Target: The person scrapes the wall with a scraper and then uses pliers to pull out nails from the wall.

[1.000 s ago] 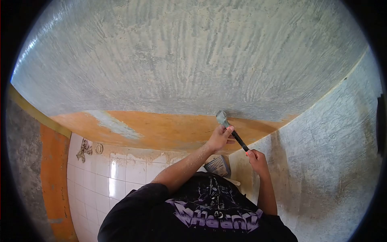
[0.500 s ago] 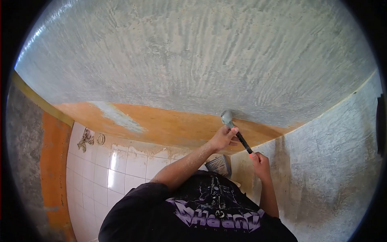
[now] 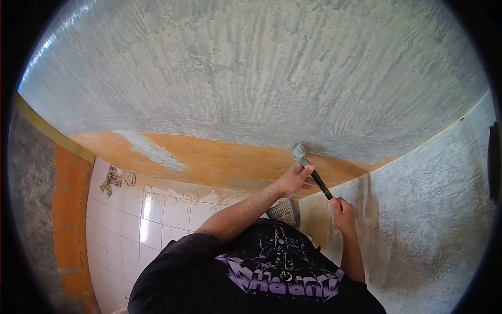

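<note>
A long-handled scraper [image 3: 321, 185] with a black handle is held slantwise in front of me; grey-green residue coats its head [image 3: 299, 152]. Close below that head, my left hand [image 3: 295, 179] is closed around the upper handle. The lower end of the handle is in my closed right hand [image 3: 343, 215]. The scraper's head is against the wall, or very near it, where the grey, streaked surface [image 3: 251, 99] borders an orange painted strip [image 3: 219, 159]. Fine pale specks cling to my left forearm.
White tiles [image 3: 175, 213] cover the floor, with pale brown debris along the wall's foot. A crumpled rag [image 3: 111, 180] and a ring-shaped item [image 3: 130, 179] lie at left. A grey tray-like container [image 3: 285, 213] sits near the corner, beside the right wall [image 3: 418, 220].
The scraper and both hands have shifted slightly to the right, and the scraper's head has turned a little. Both hands keep their grip.
</note>
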A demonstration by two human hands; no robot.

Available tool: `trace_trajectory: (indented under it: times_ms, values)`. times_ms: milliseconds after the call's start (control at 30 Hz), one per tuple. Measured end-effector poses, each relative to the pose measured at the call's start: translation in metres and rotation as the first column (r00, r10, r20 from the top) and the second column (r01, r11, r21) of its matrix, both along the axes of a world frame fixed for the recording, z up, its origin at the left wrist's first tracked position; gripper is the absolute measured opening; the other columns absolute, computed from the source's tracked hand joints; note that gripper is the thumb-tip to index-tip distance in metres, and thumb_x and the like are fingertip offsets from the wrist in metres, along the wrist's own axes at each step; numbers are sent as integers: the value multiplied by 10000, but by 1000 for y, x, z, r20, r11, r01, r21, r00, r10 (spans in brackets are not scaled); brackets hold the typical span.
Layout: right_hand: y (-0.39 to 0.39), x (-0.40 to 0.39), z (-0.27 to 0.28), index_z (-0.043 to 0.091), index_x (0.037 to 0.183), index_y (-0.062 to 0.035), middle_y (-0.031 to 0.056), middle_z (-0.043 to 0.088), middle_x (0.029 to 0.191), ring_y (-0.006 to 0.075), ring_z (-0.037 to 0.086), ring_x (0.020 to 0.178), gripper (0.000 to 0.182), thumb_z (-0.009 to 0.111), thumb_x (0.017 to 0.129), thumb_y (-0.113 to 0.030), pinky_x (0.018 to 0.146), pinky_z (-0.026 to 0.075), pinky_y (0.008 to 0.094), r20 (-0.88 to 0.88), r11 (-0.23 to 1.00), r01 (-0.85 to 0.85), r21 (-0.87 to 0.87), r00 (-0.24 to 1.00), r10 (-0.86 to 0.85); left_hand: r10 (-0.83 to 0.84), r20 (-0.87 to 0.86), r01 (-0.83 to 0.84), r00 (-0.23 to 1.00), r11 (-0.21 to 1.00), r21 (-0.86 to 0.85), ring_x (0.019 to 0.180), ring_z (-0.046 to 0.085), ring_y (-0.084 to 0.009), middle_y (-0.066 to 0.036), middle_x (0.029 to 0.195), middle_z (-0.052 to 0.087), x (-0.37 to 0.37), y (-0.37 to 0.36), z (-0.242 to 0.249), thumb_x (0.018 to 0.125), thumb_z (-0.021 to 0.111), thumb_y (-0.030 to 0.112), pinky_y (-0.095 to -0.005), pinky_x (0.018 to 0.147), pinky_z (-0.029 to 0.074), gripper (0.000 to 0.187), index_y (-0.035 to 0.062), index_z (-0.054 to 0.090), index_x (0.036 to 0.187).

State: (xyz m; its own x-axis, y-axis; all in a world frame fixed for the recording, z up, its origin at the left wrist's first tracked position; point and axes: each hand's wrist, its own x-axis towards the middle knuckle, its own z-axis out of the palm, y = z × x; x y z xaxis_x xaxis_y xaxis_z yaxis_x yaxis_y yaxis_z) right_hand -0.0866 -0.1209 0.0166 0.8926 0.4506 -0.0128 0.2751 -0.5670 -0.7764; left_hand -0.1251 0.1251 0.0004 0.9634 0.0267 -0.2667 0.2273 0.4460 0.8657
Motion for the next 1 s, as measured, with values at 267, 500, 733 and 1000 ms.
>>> trace_trajectory:
  times_ms: [267,500,733,1000]
  values:
    - [10,-6,2,668,863,-27,118,508,573,213,487,518,355,587,960,-359,527,397,352,74,997,-8,-81,997,14,26,31,-26,999,1000,-12,1042,640,-222,-100,1174,628,-9,8,-2,1034,463,401,-416,881,540,377,72,482,1217]
    - [21,-7,10,678,872,-23,125,530,562,216,544,509,373,599,954,-379,524,415,350,153,988,-40,-151,986,64,60,55,-60,997,998,-2,1013,646,-206,-89,1177,638,-14,15,-12,1037,453,401,-407,888,540,370,70,495,1198]
    - [19,-12,5,679,881,-41,145,541,577,268,550,511,361,608,944,-390,523,417,367,37,997,4,-83,999,-1,35,47,-37,998,999,39,987,651,-189,-81,1162,646,-15,17,-3,1041,438,404,-394,884,541,377,69,514,1197]
    - [39,-26,-8,654,842,12,44,477,552,95,432,537,341,608,960,-305,505,363,308,10,998,9,-69,1000,-8,9,61,-14,998,997,70,968,653,-181,-74,1128,653,-25,38,-9,1045,432,395,-369,868,539,378,58,548,1170]
